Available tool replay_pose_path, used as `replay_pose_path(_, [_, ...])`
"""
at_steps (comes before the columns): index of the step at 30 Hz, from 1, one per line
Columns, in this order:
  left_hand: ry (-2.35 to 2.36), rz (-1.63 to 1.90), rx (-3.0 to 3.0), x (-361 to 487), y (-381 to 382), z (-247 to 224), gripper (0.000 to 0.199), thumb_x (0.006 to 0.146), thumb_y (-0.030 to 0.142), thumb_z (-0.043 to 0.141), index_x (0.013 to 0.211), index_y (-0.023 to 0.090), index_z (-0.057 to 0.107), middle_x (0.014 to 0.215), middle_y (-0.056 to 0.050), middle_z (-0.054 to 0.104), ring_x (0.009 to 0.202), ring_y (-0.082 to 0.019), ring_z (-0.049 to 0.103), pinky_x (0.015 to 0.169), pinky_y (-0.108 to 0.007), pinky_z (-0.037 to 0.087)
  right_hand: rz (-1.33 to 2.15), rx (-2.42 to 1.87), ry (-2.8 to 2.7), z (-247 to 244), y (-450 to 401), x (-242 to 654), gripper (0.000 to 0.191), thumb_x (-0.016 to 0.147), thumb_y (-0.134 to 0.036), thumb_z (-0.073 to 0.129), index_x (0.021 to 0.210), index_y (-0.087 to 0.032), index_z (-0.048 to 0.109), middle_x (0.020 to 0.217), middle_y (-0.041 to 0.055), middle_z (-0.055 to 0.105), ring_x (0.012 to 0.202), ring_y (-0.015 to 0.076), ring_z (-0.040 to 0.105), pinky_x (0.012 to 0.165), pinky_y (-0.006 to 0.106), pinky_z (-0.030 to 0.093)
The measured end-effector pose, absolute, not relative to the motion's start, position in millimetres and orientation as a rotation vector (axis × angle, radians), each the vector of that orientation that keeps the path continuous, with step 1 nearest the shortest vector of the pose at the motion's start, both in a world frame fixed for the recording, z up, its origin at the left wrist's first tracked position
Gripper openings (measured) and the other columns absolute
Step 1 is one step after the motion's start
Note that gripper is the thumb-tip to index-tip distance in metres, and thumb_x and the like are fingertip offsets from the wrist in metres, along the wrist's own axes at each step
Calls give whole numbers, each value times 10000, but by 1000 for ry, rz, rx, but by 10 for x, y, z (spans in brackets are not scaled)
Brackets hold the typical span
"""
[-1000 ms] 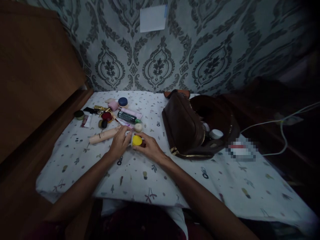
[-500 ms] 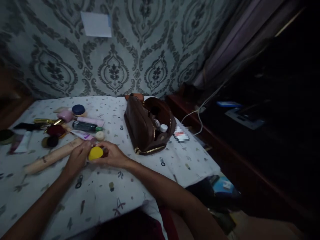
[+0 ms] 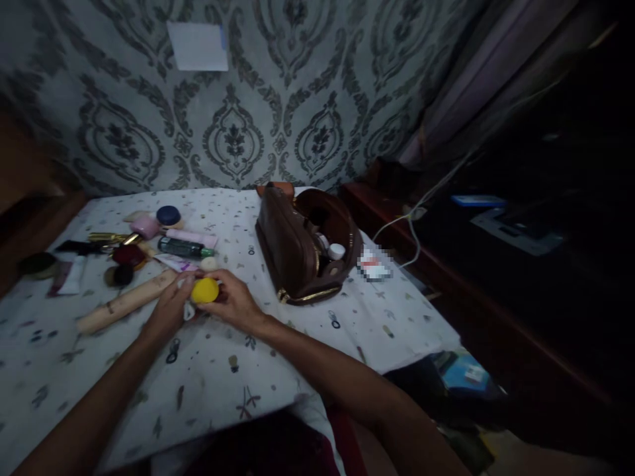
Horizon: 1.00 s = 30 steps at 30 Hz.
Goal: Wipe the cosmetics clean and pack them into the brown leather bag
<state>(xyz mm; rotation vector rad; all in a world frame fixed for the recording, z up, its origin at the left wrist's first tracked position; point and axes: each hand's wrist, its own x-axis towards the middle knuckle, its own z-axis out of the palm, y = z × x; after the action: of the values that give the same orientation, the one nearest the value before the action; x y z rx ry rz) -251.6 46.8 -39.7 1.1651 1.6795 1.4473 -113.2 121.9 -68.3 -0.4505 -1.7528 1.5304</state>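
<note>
Between my two hands is a small container with a round yellow lid [image 3: 205,289]; its body is mostly hidden by my fingers. My right hand [image 3: 237,303] curls around it from the right. On its other side, my left hand [image 3: 171,305] has its fingers closed against it, and a small white piece [image 3: 188,311] shows just below those fingers. A beige tube [image 3: 126,301] lies beside my left hand. Just beyond my fingers are a white-and-purple tube [image 3: 173,263], a small cream-coloured round cap [image 3: 208,264] and a dark green bottle [image 3: 181,248].
An open brown bag [image 3: 285,248] with white-capped containers inside stands right of my hands. More cosmetics, including a blue-lidded jar [image 3: 169,215] and a pink item [image 3: 145,227], lie at left on the patterned cloth [image 3: 213,403]. A white cable [image 3: 414,241] runs past the table's right side.
The view has shifted slightly, so everything sits further right in the picture. Both hands stay on the yellow-lidded container, and the white piece below my left fingers shows more clearly.
</note>
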Motion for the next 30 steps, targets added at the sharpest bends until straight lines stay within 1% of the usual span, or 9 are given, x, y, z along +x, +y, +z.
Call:
replay_pose_path(2, [1573, 1436, 1028, -2468, 468, -376, 520, 814, 632, 614, 1030, 159, 645, 812, -49, 679, 546, -131, 564, 437, -217, 439, 1371, -430, -1842, -681, 1206, -1119, 451, 750, -351, 784, 1128, -207, 584, 1238, 92, 624, 1151, 217, 602, 898, 311, 532])
replay_pose_path(5, [1387, 1457, 938, -2445, 473, -378, 582, 781, 642, 663, 1113, 168, 609, 793, -23, 655, 470, -86, 489, 376, -183, 373, 1214, -409, -1903, -655, 1196, -1095, 413, 797, -348, 748, 1150, -205, 590, 1196, 93, 642, 1112, 219, 614, 911, 333, 519])
replay_pose_path(9, [1241, 1436, 908, -2466, 462, -446, 709, 745, 661, 708, 1240, 185, 532, 836, -21, 648, 476, -88, 503, 360, -185, 387, 1106, -451, -1908, -602, 1186, -1074, 381, 805, -360, 727, 1122, -194, 595, 1120, 83, 659, 1011, 214, 628, 855, 329, 520])
replay_pose_path(12, [1169, 1395, 941, -2492, 444, -523, 779, 756, 665, 699, 1338, 216, 441, 874, -21, 652, 464, -83, 501, 378, -198, 411, 1201, -566, -1828, -586, 1204, -1086, 434, 756, -386, 758, 1105, -194, 587, 1034, 52, 663, 878, 188, 627, 749, 295, 519])
replay_pose_path(15, [1137, 1325, 1004, -2529, 427, -574, 803, 770, 586, 730, 1391, 230, 367, 936, -33, 656, 556, -115, 566, 463, -224, 465, 1446, -626, -1654, -594, 1251, -1125, 497, 683, -393, 804, 1081, -214, 564, 973, 16, 661, 802, 163, 622, 713, 273, 514])
replay_pose_path(18, [1171, 1269, 1128, -2559, 407, -562, 805, 737, 397, 803, 1400, 229, 380, 1070, -52, 649, 842, -180, 640, 695, -261, 529, 1708, -568, -1468, -591, 1295, -1163, 525, 604, -380, 850, 1014, -226, 561, 961, 8, 674, 848, 166, 644, 778, 283, 527])
replay_pose_path(21, [1242, 1260, 1219, -2562, 392, -508, 751, 753, 310, 769, 1408, 233, 409, 1236, -62, 608, 1110, -231, 584, 907, -301, 499, 1854, -542, -1396, -559, 1317, -1166, 530, 543, -349, 888, 958, -221, 584, 893, -6, 680, 806, 153, 643, 785, 280, 528])
replay_pose_path(27, [1360, 1264, 1334, -2587, 432, -439, 534, 822, 371, 670, 1313, 195, 556, 1269, -83, 626, 1140, -273, 578, 958, -363, 480, 1985, -576, -1380, -494, 1331, -1105, 482, 605, -421, 854, 968, -193, 632, 841, -1, 665, 708, 137, 609, 646, 253, 499])
replay_pose_path(30, [1412, 1336, 1365, -2638, 466, -431, 498, 787, 352, 687, 1248, 180, 616, 1253, -84, 646, 1169, -285, 570, 1010, -375, 440, 2008, -539, -1438, -491, 1315, -1113, 511, 577, -424, 864, 973, -193, 639, 877, 12, 678, 781, 160, 631, 711, 276, 512])
